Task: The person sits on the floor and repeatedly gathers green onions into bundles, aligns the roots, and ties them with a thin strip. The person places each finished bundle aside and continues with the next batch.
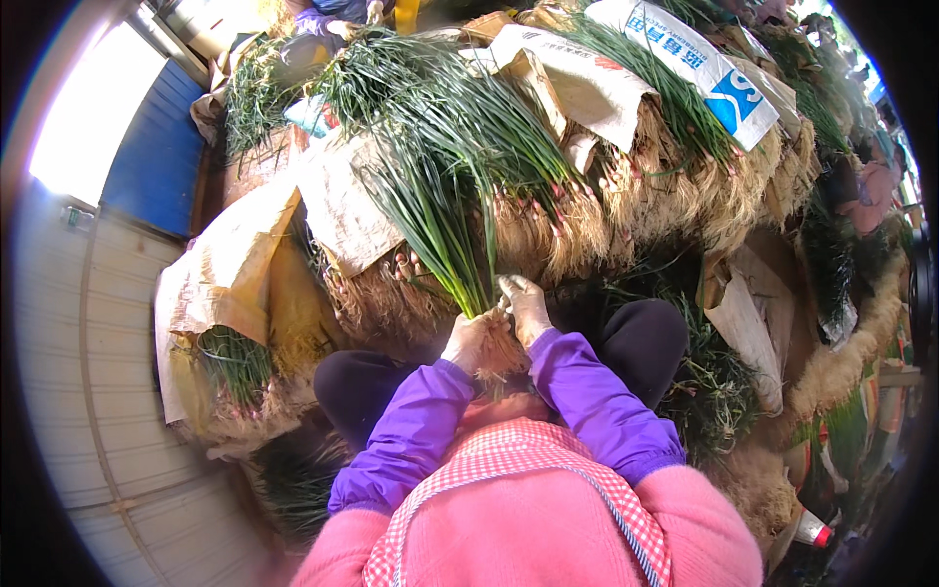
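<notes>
Upright in front of me is a bunch of green onions [456,271], leaves pointing away and its stringy roots hanging towards my lap. My left hand [463,345], in a pale glove, is closed around the base of this bunch. On its right side my right hand [525,304], also gloved, has thumb and fingertips together at a single leafy stalk [489,235] beside the bunch. Whether the fingers hold that stalk is hard to see. Just beyond lies a big heap of green onions [506,139] with pinkish bulbs and dry roots.
Woven sacks [348,205] lie between the heaps. A sack-wrapped bundle [227,271] stands at left beside a panelled wall [132,352]. Loose greens [711,389] lie right of my knee [645,345]. Another person's gloved hand [342,29] is at the far edge; more people are at far right.
</notes>
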Motion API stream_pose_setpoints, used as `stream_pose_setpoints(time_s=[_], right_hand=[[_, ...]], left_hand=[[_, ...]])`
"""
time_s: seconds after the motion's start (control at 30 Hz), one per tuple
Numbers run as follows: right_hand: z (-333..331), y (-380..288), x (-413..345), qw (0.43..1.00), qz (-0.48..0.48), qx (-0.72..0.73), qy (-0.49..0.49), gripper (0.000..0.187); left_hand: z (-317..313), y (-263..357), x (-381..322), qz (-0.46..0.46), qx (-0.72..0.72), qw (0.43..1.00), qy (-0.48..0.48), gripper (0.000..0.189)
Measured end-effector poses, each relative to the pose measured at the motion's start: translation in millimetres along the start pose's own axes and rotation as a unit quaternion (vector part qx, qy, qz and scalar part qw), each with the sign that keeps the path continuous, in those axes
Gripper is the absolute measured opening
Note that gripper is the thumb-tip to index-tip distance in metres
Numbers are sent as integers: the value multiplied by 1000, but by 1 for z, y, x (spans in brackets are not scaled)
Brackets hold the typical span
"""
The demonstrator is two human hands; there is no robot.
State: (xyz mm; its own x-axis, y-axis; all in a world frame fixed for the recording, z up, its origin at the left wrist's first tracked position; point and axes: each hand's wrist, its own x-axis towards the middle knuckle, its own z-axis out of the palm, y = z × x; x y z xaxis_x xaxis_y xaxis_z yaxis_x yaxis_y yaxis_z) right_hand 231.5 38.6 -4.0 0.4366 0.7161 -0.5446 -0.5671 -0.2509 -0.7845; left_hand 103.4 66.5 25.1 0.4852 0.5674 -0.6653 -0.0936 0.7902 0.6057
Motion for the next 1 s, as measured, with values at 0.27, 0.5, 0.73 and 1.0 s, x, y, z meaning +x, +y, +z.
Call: stream_pose_setpoints(time_s=[0.27, 0.5, 0.73, 1.0], right_hand=[[-56, 8, 59, 997, 27, 66, -13, 17], [50, -45, -35, 665, -429, -610, -36, 23], [61, -27, -16, 632, -401, -660, -69, 11], [73, -35, 18, 875, -119, -455, -118, 29]], left_hand=[[-7, 8, -6, -12, 37, 998, -43, 15], [-27, -35, 34, 170, 53, 984, 18, 13], [-47, -35, 42, 150, 365, 917, 57, 20], [-73, -40, 64, 78, 94, 991, 62, 19]])
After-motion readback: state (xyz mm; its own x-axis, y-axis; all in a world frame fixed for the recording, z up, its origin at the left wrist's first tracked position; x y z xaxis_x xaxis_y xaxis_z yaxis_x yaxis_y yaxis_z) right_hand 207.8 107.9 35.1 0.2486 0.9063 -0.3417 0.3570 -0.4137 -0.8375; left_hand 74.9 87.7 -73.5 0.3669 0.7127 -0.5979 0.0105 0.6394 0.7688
